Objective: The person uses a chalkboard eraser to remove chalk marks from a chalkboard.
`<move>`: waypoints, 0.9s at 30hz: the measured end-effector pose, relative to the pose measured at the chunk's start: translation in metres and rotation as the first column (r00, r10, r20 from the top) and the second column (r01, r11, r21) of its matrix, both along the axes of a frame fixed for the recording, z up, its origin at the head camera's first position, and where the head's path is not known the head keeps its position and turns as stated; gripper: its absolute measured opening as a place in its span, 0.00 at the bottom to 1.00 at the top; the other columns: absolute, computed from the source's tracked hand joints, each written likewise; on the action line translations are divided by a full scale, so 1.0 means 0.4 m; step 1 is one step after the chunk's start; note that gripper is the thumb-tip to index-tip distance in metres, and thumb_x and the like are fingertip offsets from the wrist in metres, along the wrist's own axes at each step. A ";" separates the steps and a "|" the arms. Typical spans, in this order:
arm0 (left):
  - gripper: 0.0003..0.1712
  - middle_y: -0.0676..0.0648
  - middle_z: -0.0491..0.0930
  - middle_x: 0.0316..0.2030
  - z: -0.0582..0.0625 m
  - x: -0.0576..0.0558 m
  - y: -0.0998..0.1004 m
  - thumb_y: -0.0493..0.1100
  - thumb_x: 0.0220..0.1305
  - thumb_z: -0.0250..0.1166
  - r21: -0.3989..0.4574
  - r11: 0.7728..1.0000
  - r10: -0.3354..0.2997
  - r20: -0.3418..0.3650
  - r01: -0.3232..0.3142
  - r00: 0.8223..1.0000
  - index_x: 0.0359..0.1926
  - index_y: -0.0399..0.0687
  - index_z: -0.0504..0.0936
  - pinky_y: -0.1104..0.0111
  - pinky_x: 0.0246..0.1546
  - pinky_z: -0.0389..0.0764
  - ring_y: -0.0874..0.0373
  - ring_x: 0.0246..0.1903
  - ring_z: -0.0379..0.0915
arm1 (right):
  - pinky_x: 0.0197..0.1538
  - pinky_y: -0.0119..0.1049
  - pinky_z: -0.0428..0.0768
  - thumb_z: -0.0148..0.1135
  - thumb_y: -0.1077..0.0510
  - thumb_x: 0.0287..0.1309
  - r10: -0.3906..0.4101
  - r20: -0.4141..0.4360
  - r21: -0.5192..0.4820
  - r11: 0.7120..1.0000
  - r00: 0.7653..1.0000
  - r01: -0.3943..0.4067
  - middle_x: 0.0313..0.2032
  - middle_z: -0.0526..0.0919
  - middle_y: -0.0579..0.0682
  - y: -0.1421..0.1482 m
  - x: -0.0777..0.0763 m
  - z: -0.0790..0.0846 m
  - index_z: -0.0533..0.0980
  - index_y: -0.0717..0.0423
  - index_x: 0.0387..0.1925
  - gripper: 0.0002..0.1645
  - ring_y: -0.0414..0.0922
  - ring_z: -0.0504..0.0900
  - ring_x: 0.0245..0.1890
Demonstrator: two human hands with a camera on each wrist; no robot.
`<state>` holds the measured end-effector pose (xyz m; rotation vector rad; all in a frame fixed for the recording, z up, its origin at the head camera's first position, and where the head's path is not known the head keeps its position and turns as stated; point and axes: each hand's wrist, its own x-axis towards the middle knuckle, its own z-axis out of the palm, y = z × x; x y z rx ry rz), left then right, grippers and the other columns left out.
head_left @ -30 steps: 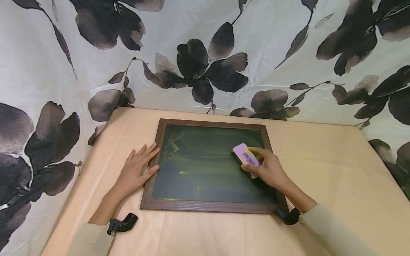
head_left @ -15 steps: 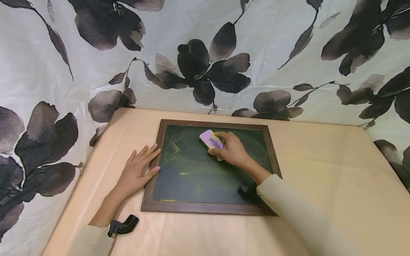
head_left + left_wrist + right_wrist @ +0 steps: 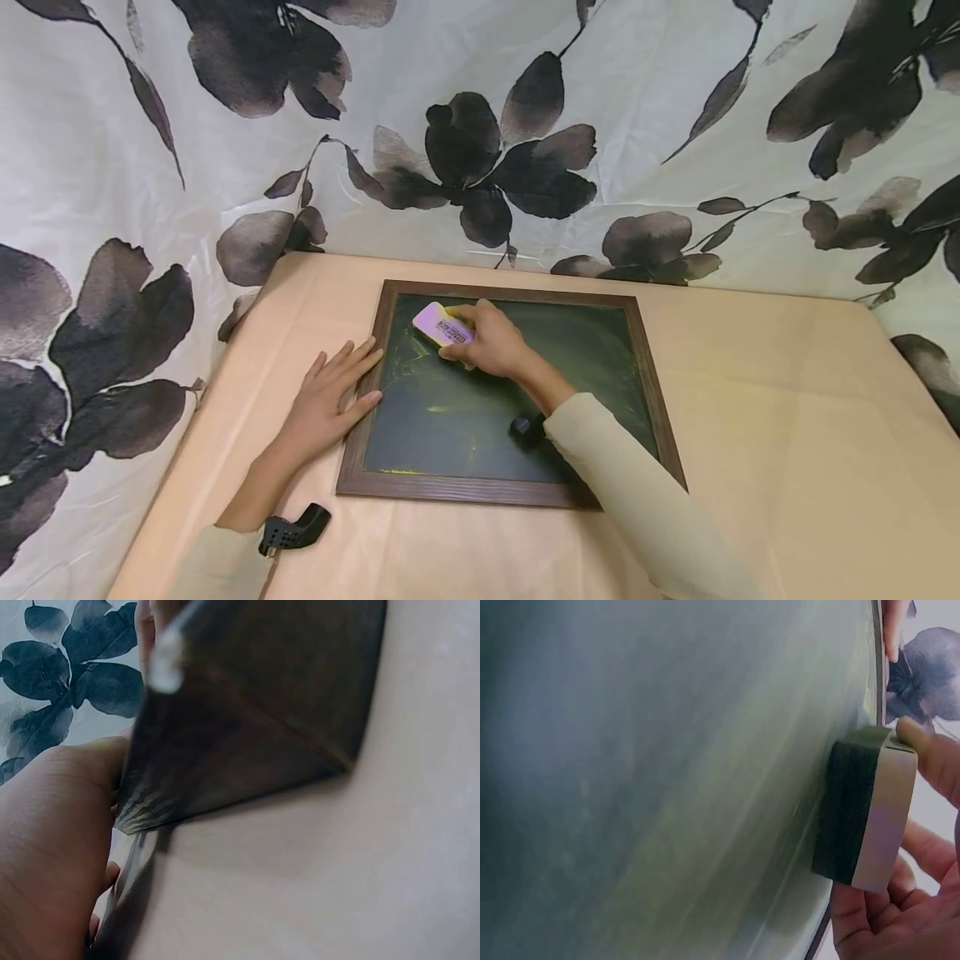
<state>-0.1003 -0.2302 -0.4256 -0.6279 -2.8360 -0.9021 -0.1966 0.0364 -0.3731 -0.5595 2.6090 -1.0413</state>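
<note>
A framed chalkboard (image 3: pixel 495 400) lies on the table, with yellow chalk smears mostly on its left part and a yellow line along its lower left edge. My right hand (image 3: pixel 491 340) grips a purple and yellow chalkboard eraser (image 3: pixel 442 325) at the board's upper left. In the right wrist view the dark felt side of the eraser (image 3: pixel 847 810) faces the board, between thumb and fingers. With fingers spread, my left hand (image 3: pixel 326 404) rests on the left side of the brown wooden frame (image 3: pixel 472 489). The left wrist view shows that hand (image 3: pixel 56 840) beside a dark frame corner.
A pale peach cloth covers the table (image 3: pixel 765 417) around the board. Behind and to the left hangs a white curtain (image 3: pixel 637 100) printed with dark flowers. Black camera mounts sit at both wrists, the left mount (image 3: pixel 295 529) just off the board.
My right hand has swept the eraser leftward and up, from the board's right side to its upper left. The left hand stays on the frame. The head view has shifted slightly.
</note>
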 end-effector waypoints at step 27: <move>0.33 0.45 0.58 0.70 0.004 0.004 0.010 0.53 0.66 0.60 0.004 1.000 0.010 -0.009 -0.010 1.000 0.69 0.49 0.66 0.42 0.66 0.40 0.39 0.69 0.49 | 0.28 0.31 0.67 0.74 0.46 0.47 0.311 0.002 0.053 0.949 0.951 -0.310 0.32 0.68 0.43 0.025 0.183 0.037 0.73 0.50 0.62 0.40 0.40 0.68 0.28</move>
